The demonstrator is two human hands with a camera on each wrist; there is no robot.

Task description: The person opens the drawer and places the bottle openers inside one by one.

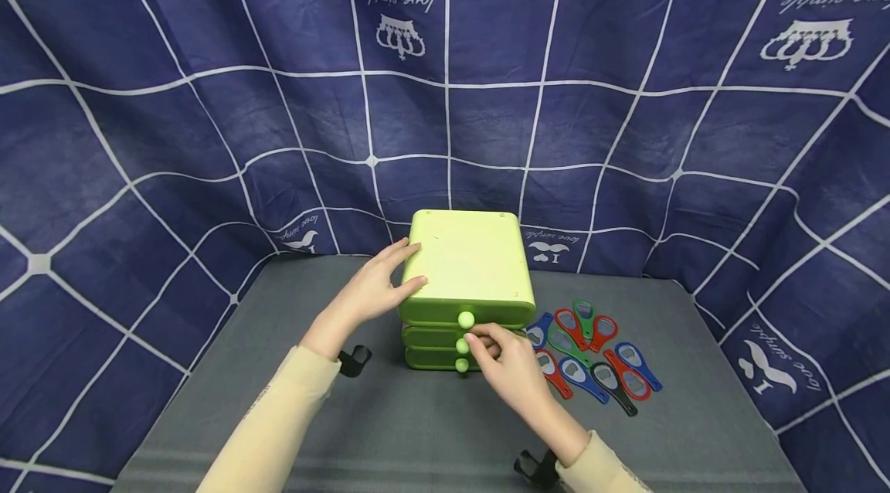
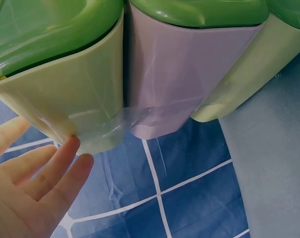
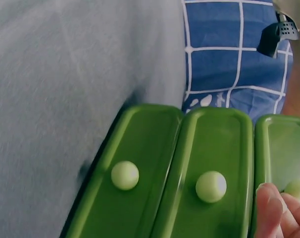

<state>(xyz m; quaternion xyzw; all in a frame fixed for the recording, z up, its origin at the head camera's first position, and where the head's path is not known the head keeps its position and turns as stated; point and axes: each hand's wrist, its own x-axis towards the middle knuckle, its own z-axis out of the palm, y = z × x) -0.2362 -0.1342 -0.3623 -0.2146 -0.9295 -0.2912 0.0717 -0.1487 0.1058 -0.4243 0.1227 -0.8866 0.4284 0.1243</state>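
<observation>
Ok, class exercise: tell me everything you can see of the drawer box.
The drawer box stands upright on a grey surface. It looks plastic, with a pale green, round-cornered top and three stacked darker green drawer fronts, each with a round pale knob. From the side, the middle section is pale lilac, the others pale green, with clear tape across them. The drawers look shut. The left hand touches the box's upper left side; the right hand is at the top knob, grip unclear.

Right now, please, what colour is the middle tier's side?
The side is mauve, best seen in left wrist view.
</observation>
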